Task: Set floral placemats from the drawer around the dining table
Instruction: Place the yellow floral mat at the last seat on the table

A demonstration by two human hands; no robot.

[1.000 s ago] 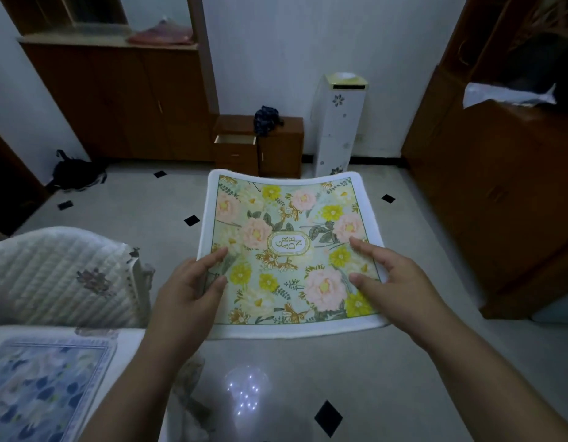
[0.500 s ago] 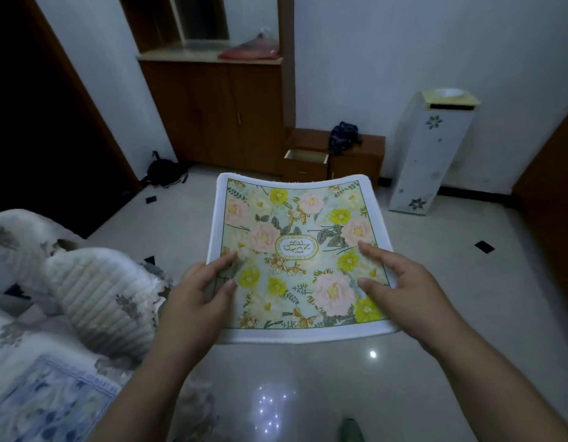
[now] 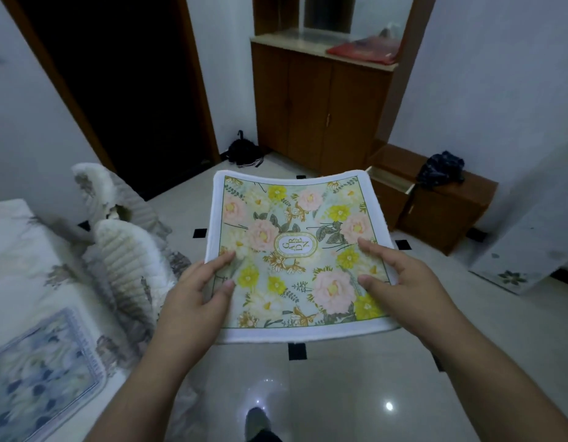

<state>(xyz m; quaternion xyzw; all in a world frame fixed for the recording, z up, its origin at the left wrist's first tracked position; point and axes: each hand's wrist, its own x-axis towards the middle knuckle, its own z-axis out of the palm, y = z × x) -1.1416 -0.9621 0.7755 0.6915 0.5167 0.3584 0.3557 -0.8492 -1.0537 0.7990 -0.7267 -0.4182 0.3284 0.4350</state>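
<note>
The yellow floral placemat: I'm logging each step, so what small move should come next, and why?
Probably carry the yellow floral placemat leftward toward the covered table. Both the left hand and right hand grip its side edges above bare floor, and a blue floral placemat already lies at the table's near end, so a free spot seems the next goal.

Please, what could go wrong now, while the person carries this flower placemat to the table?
1. The yellow-and-pink floral placemat is held only at its side edges by the left hand and right hand. It already sags, so it might slip or fold.
2. The mat hides part of the glossy floor, and the covered chairs stand close on the left. A foot could catch one.
</note>
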